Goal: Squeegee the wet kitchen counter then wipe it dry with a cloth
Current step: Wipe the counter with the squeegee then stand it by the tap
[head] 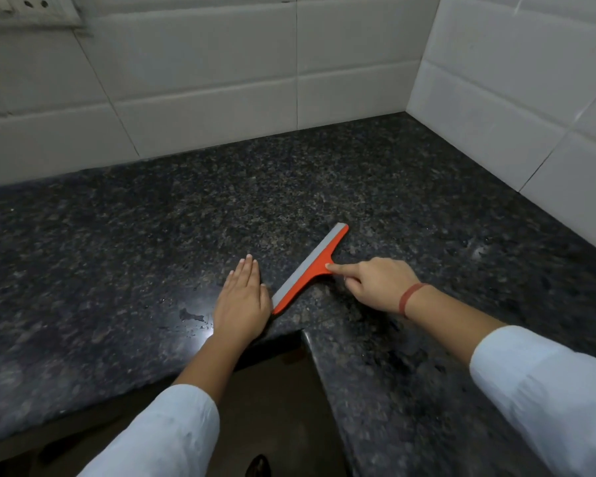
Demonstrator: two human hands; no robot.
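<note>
An orange squeegee [309, 268] with a grey rubber blade lies slanted on the dark speckled granite counter [152, 228], blade edge facing left. My right hand [375, 285] grips its handle, index finger stretched along the neck; the handle itself is hidden in the fist. My left hand [243, 297] rests flat on the counter, fingers together, just left of the blade's near end. Small water droplets [191, 318] glisten left of that hand, and more droplets [475, 244] show at the right. No cloth is in view.
White tiled walls [203, 84] close the counter at the back and at the right [516, 98], forming a corner. The counter's front edge makes an inner L-shaped corner [303, 333] below my hands. A switch plate [28, 8] sits top left.
</note>
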